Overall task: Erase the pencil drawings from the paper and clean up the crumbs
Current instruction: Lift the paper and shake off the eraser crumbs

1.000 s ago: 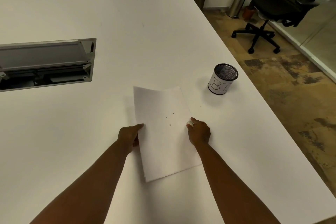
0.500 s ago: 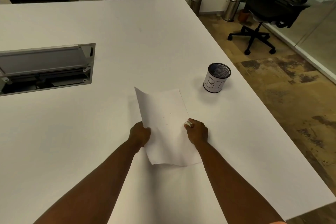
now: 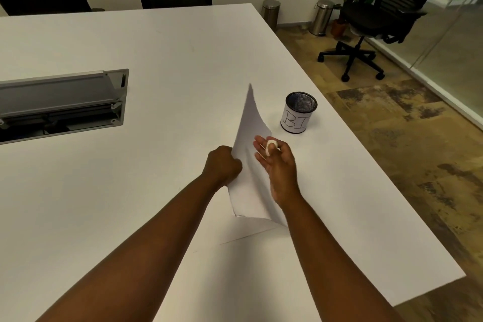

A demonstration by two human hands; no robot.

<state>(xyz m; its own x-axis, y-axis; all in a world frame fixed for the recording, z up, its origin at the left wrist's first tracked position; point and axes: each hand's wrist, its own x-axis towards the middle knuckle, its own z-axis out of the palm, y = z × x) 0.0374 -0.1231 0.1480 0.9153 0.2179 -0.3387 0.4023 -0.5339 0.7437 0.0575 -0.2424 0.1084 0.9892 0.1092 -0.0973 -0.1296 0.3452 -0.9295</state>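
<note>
Paper (image 3: 251, 165) curled, gripped by left hand (image 3: 223, 167); right hand (image 3: 278, 167) pinching rounded white eraser (image 3: 270, 146), other fingers spread.

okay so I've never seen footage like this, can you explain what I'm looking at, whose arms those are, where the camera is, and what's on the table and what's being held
There is no machine here: the arms belong to a person, filmed by a wide-angle camera worn on their head, looking forward and down.

The left hand grips a sheet of paper by its edge and tilts it up off the white table. The right hand pinches a small white eraser, its other fingers spread beside the paper.

Also on the table: a mesh cup with a hand-lettered label, standing just beyond the paper, and an open metal cable hatch on the left. Across the floor stands an office chair.
</note>
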